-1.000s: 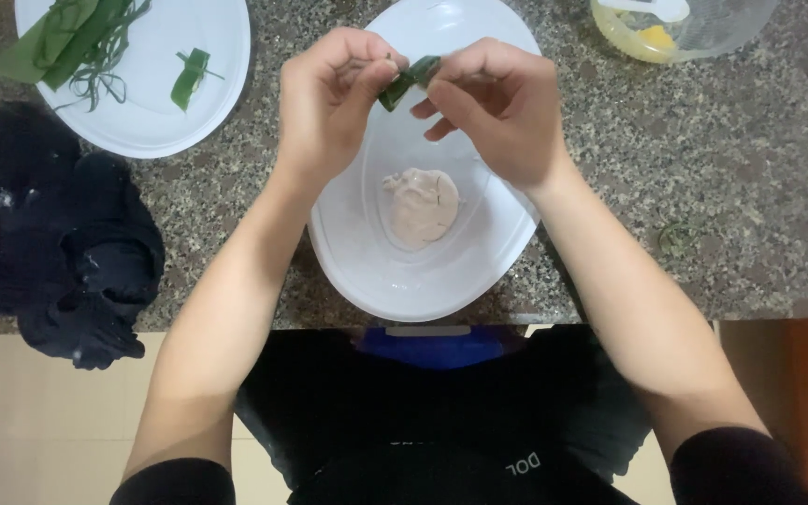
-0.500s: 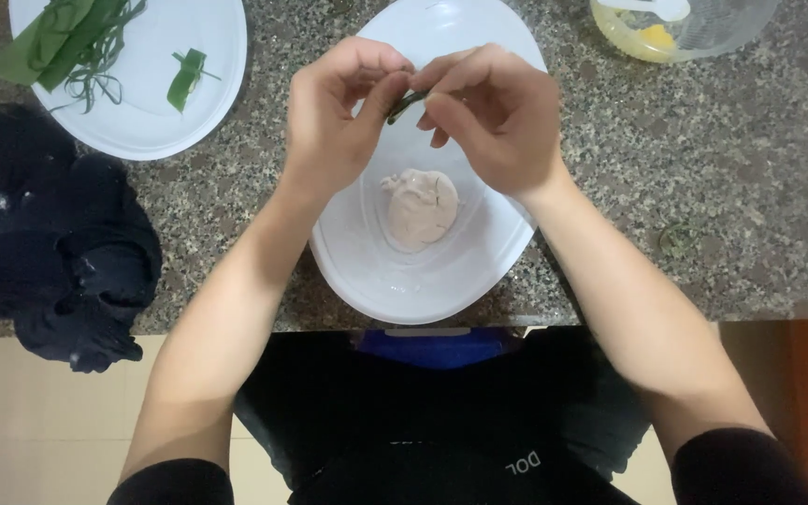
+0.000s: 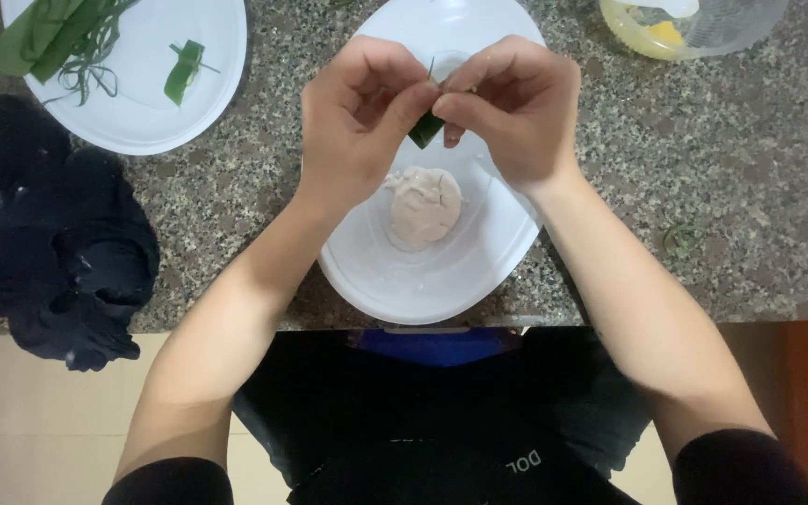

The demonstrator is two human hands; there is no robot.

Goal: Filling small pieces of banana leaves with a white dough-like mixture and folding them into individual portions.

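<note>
A small green leaf piece was pinched between the fingertips of the left hand and the right hand, both grips closed on it, above the white oval bowl. A pale lump of dough lay in the bowl below. The leaf could probably be torn or dropped if it was pulled too hard. The bowl reached over the near edge of the surface and might be tipped. More room was seen to the right; a dark cloth and a white plate filled the left.

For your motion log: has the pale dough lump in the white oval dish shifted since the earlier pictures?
No. The dough lump sits at the same spot in the white oval dish, below both hands.
</note>
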